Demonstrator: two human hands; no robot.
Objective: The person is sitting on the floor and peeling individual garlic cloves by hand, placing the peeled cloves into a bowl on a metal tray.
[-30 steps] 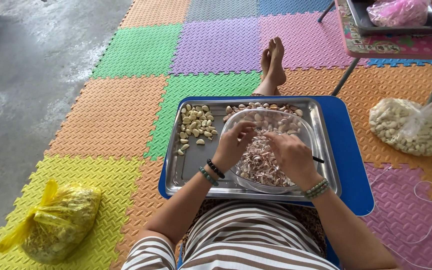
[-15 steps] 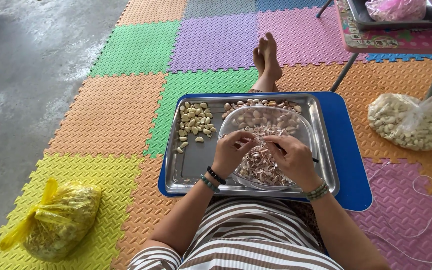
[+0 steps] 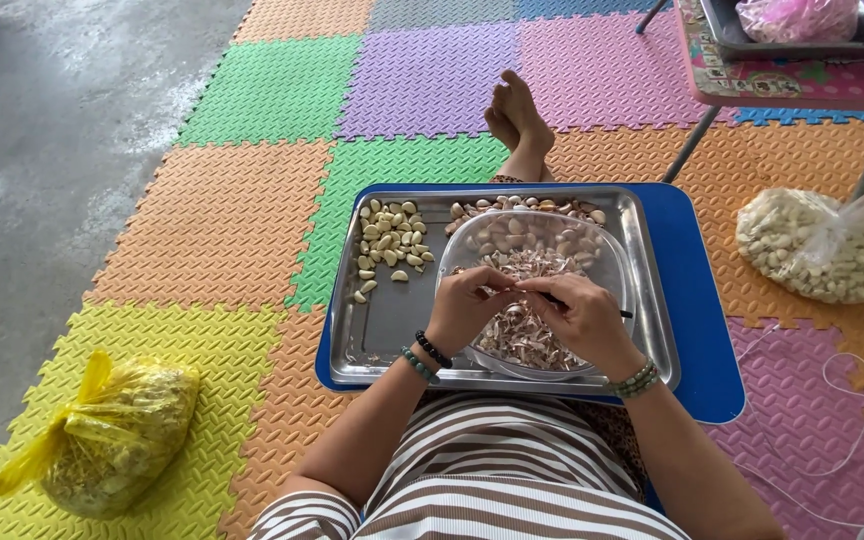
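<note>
Steel gleams under the work: a shallow metal tray (image 3: 392,330) sits on a blue worktop (image 3: 697,330) across the person's lap, and in its right half stands a clear plastic bowl (image 3: 472,235) heaped with papery garlic skins (image 3: 517,330). The left hand (image 3: 464,310) and right hand (image 3: 577,315) meet over the bowl's middle, fingertips pinched together on a small garlic clove (image 3: 505,289); both hands are closed on it, and the clove is too small to tell its long axis. A thin dark tool sticks out toward 3 o'clock from the right hand, probably a knife. Peeled cloves (image 3: 387,245) lie in a loose pile at 10 o'clock from the hands, nearer the left hand. Unpeeled cloves (image 3: 522,205) line the tray's far edge at 12 o'clock, behind the bowl.
</note>
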